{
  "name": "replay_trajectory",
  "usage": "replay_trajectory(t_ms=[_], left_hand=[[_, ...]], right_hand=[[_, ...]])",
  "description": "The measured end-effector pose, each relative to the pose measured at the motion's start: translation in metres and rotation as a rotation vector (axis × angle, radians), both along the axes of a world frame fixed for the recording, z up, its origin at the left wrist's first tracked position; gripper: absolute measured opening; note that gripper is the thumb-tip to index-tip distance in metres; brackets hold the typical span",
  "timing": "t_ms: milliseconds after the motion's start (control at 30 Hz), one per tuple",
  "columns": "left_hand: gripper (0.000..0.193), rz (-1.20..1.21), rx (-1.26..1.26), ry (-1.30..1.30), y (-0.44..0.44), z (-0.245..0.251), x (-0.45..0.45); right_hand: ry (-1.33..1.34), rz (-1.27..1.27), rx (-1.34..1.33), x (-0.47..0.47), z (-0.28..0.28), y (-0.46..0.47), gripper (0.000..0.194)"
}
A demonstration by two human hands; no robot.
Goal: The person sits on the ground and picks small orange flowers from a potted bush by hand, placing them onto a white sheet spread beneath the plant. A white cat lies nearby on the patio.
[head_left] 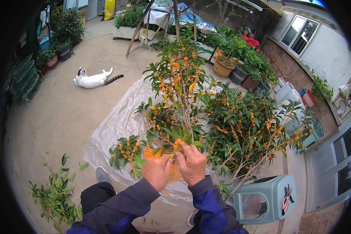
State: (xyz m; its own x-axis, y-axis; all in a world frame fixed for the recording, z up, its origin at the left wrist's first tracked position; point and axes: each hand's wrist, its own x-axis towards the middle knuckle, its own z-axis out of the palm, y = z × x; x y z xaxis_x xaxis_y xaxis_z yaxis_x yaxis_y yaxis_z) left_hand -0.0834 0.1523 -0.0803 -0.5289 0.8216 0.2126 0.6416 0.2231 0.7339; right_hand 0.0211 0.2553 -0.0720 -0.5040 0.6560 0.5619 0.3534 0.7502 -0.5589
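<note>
Close together before me, both hands are at a leafy osmanthus twig with an orange blossom cluster (177, 144). My left hand (157, 172) is closed around its lower part, mostly hidden by the fingers. Thumb and fingers of my right hand (192, 163) pinch the twig at the blossoms. Beneath them, loose orange petals (152, 153) lie heaped on a clear plastic sheet (114, 122). A tall flowering branch (180, 73) rises just beyond my hands. More cut osmanthus branches (242, 117) are piled to the right.
Pruning shears (286, 200) lie on a grey-green plastic stool (257, 193) at right. Stripped leafy twigs (57, 194) are on the concrete at left. A white cat (92, 80) lies beyond the sheet. Potted plants (223, 65) and a metal frame (176, 20) stand behind.
</note>
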Motion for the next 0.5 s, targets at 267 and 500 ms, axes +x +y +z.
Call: replay_trajectory(t_ms=[267,500], left_hand=[[0.008,-0.061,0.125,0.270,-0.001,0.003,0.001],[0.008,-0.095,0.098,0.348,-0.002,-0.004,-0.002]], right_hand=[[0.045,-0.073,0.013,-0.004,-0.011,-0.003,0.018],[0.190,-0.068,-0.193,-0.008,-0.013,-0.003,0.012]])
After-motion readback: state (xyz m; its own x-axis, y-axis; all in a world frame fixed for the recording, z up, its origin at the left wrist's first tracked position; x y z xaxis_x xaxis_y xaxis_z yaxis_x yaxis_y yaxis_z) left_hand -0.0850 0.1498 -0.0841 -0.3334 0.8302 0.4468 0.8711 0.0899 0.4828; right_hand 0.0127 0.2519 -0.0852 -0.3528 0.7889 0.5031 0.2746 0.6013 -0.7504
